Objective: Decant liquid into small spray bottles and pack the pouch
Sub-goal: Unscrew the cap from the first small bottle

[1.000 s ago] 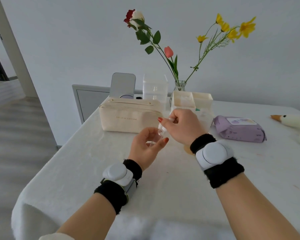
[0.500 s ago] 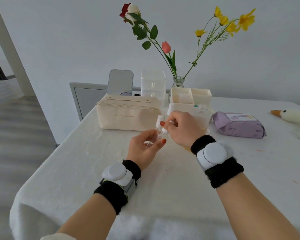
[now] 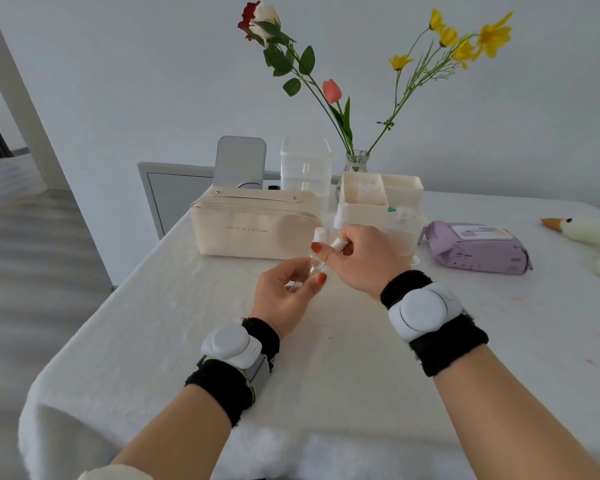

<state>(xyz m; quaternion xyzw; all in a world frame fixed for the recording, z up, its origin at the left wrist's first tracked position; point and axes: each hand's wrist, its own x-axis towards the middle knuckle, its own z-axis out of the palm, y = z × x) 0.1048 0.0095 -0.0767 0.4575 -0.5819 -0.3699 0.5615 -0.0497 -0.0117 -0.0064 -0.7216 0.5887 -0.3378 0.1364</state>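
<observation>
The table [image 3: 153, 323] carries the pouch [image 3: 257, 230] just behind my hands. It looks closed, so I judge packing has not begun. A second ago my right hand [image 3: 357, 261] covered the top of the bottle [image 3: 313, 268]. It has since eased back, and two white pieces now show apart. I take that to mean the cap [image 3: 339, 243] is off and filling or spraying can come next. My left hand [image 3: 284, 292] pinches the bottle between thumb and curled fingers, held above the table in front of the pouch. My right fingers are curled, pinching the cap. The bottle is small, clear and tilted, looks empty, and carries a white top [image 3: 318, 233].
</observation>
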